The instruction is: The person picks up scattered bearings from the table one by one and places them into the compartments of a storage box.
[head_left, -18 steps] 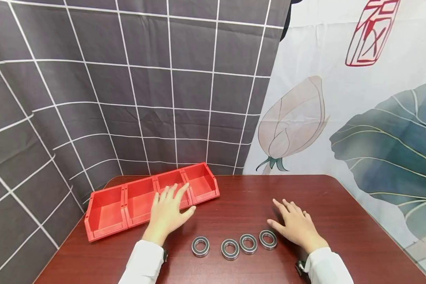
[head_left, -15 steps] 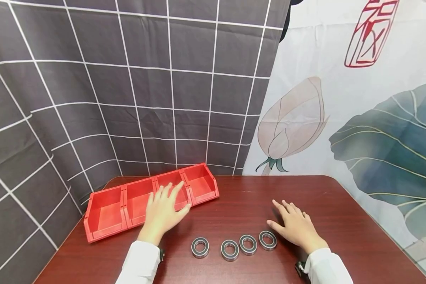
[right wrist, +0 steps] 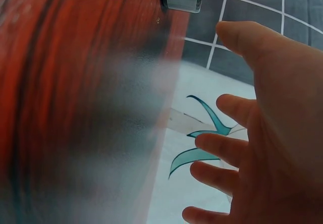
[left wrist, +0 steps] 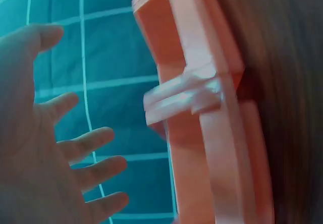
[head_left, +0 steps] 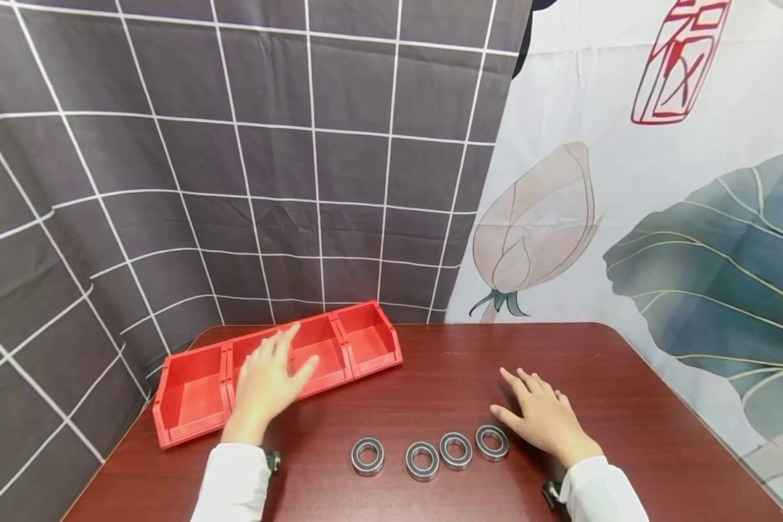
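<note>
On the dark red wooden table (head_left: 626,406), which has a smooth glossy grain and rounded corners, four metal bearing rings lie flat in a shallow curved row near the front edge: the first bearing (head_left: 368,455), the second bearing (head_left: 423,460), the third bearing (head_left: 456,449) and the fourth bearing (head_left: 492,442). Each is a silver ring with a dark band between inner and outer race; the second, third and fourth nearly touch, while the first is a little apart.

At the far left stands a red plastic tray (head_left: 192,428) with four open compartments in a row, thin matte walls and a raised lip. The left hand (head_left: 265,384) hovers over its second compartment from the left, fingers straight and spread, grasping nothing; in the left wrist view the left hand is beside the tray's pale red rim, but contact I cannot tell. The right hand (head_left: 543,417) lies flat on the table just beside the fourth bearing, fingers relaxed and spread, holding nothing.

Behind the table hang a grey cloth (head_left: 267,159) with a white grid of lines and a white cloth (head_left: 626,188) printed with a lotus bud, a large green leaf and a red seal mark whose characters I cannot read.

Bare table surface lies between the tray and the bearings, and also to the right of the right hand up to the table edge.
</note>
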`<state>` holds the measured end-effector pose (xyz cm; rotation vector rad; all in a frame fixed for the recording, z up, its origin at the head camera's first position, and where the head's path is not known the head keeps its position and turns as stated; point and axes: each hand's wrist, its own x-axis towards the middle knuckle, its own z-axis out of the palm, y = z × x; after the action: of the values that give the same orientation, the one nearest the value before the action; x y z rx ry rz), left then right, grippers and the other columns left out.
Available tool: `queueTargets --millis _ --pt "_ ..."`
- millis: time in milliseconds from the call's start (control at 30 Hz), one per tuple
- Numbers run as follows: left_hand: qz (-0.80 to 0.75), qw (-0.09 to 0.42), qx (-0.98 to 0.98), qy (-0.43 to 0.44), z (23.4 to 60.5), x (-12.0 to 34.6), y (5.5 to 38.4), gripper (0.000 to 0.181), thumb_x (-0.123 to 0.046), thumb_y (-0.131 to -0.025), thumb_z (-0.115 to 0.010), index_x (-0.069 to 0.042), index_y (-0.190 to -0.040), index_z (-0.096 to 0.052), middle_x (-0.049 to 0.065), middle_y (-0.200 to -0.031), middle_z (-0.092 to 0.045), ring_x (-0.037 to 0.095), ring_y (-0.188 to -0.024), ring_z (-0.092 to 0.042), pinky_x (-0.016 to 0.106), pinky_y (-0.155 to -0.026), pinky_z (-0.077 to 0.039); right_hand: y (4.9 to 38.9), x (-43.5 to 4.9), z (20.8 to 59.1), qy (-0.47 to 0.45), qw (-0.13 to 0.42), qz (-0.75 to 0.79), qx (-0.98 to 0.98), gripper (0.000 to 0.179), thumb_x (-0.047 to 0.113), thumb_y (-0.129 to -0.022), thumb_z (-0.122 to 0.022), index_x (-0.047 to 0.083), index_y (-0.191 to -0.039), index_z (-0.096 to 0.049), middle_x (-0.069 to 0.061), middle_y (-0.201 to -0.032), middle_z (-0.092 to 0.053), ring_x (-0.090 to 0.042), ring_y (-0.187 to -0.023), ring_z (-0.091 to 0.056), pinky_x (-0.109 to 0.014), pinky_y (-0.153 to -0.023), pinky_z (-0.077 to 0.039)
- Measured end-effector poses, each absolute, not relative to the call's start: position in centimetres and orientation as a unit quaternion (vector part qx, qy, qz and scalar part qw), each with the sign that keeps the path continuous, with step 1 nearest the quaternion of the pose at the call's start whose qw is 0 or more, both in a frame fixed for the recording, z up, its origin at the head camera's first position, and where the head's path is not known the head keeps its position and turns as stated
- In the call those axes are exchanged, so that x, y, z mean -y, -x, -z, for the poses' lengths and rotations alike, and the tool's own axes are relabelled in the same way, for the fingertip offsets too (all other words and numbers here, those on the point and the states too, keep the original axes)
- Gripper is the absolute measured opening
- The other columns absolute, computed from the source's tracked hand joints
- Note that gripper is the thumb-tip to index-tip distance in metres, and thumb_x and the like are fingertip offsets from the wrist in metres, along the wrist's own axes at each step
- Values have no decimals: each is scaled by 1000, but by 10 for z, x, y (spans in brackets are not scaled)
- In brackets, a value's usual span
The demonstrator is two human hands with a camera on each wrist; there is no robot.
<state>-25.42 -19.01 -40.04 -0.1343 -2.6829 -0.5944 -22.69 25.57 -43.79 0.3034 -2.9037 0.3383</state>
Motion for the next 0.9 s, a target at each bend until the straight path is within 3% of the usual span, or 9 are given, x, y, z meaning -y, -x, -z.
queueTargets --millis 167,633,900 --pt "250 198 948 -9 394 222 250 72 -46 -92 -57 -14 -151 -29 27 -145 -35 50 -127 -34 70 -99 -27 229 -257 439 -115 105 -122 980 71 53 -89 -61 11 -144 -45 -24 -141 -46 -46 -126 -45 -69 -89 -38" --pt "353 97 922 -129 404 259 249 87 -43 -93 -55 0 -152 -7 38 -144 -22 56 -129 -28 68 -103 -27 227 -256 438 -129 112 -128 977 69 49 -89 -63 9 -142 -47 -24 -138 -49 -45 -121 -49 -66 -85 -42" --pt "354 62 923 -138 413 267 251 85 -43 -95 -49 12 -148 -11 41 -142 -27 55 -128 -30 64 -106 -27 227 -256 438 -127 109 -128 978 68 47 -89 -63 8 -142 -47 -24 -137 -50 -45 -122 -49 -66 -86 -42"
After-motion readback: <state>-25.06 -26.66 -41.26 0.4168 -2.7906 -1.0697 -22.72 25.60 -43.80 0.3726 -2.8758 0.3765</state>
